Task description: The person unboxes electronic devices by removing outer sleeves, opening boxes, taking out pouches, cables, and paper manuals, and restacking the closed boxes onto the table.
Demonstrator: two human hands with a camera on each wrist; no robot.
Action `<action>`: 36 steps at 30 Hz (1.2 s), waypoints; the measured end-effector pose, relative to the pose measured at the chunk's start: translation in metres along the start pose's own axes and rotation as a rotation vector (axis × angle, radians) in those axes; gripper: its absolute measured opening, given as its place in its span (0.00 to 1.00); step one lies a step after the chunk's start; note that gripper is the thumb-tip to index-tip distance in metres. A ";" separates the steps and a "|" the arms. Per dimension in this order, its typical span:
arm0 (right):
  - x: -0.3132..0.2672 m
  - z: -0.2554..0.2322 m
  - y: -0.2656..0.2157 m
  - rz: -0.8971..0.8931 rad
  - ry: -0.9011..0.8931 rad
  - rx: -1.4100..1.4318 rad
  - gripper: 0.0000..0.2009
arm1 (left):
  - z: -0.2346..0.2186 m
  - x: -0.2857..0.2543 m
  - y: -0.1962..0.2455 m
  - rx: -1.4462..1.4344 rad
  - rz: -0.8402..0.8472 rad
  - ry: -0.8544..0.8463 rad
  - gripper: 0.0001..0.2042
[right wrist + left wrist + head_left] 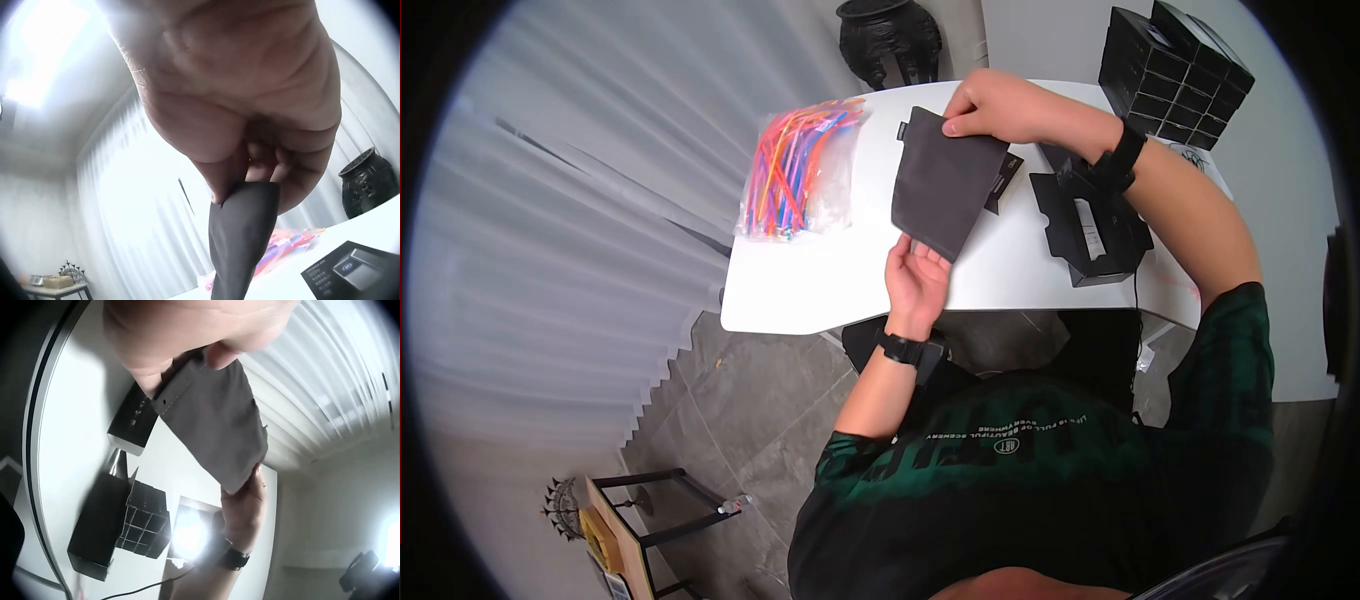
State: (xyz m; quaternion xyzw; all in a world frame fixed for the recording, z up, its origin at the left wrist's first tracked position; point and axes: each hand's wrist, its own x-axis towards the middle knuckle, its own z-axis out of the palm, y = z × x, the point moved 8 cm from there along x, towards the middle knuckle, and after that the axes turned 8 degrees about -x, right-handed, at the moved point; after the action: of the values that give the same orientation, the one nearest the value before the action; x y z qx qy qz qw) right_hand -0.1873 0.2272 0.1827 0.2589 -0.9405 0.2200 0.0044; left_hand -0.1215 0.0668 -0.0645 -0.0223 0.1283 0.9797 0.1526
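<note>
A dark grey fabric pouch [945, 185] with a small side tag is held over the white table between both hands. My right hand [1000, 105] pinches its far corner, thumb on the upper face; the right wrist view shows the pouch [240, 231] hanging from thumb and fingers. My left hand [918, 285], palm up, holds the near edge, its fingers partly hidden beneath the cloth. In the left wrist view the left hand [200, 331] grips the pouch's stitched hem. A black printed box [1005, 185] lies partly covered by the pouch.
An opened black box [1090, 235] with a white label stands right of the pouch. Stacked black boxes [1175, 80] occupy the back right corner. A clear bag of colourful pipe-like strips [800, 170] lies on the left of the white table [800, 290]. Behind stands a black pot [890, 40].
</note>
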 end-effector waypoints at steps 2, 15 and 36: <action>0.007 -0.007 -0.015 0.033 -0.017 -0.016 0.12 | 0.012 0.002 -0.010 -0.116 -0.020 -0.004 0.22; 0.000 -0.051 -0.043 -0.052 0.079 -0.240 0.09 | 0.025 0.020 -0.036 -0.486 -0.144 -0.480 0.29; -0.047 0.006 -0.009 0.034 0.348 0.183 0.12 | -0.012 -0.031 0.039 0.424 -0.116 0.132 0.07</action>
State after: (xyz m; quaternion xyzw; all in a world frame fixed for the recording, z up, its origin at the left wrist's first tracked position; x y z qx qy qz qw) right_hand -0.1412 0.2408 0.1750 0.2005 -0.9058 0.3461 0.1397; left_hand -0.1041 0.0191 -0.0641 -0.0610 0.3395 0.9169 0.2010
